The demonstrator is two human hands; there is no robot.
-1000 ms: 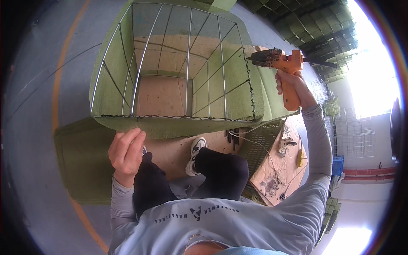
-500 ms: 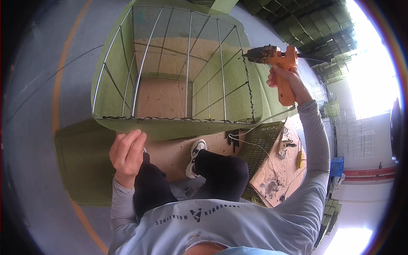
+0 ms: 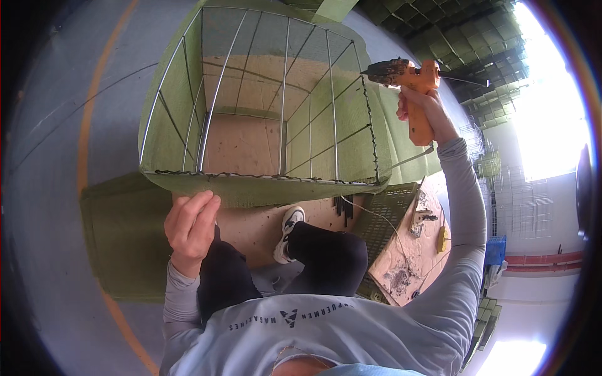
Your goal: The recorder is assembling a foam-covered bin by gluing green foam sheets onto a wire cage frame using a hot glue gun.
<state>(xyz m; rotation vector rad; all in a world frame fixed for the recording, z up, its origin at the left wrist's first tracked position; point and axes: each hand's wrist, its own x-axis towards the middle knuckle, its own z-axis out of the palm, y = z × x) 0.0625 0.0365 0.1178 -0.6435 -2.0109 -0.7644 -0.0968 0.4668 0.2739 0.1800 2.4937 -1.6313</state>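
A box-shaped wire frame (image 3: 286, 88) with green mesh fabric (image 3: 241, 197) around it stands in front of me. Dark glue (image 3: 370, 116) runs in a beaded line along its near wire and up its right-hand wire. My right hand (image 3: 437, 111) is wrapped around the handle of an orange glue gun (image 3: 421, 128). The gun's black-smeared nozzle points left, at the upper part of the right-hand wire. Below the near left edge, my left hand (image 3: 190, 230) pinches the loose mesh hem between thumb and fingers.
A glue-stained board (image 3: 401, 269) lies on a green perforated crate (image 3: 382, 210) at right. Several black sticks (image 3: 343, 210) lie beside the crate. The gun's pale cord (image 3: 376, 216) trails over it. A green mesh-covered panel (image 3: 119, 244) is at left. Stacked green pieces (image 3: 451, 37) fill the far right.
My right hand has raised the glue gun slightly, and its nozzle sits higher along the right-hand wire. The frame has shifted a little to the right; my left hand keeps its pinch.
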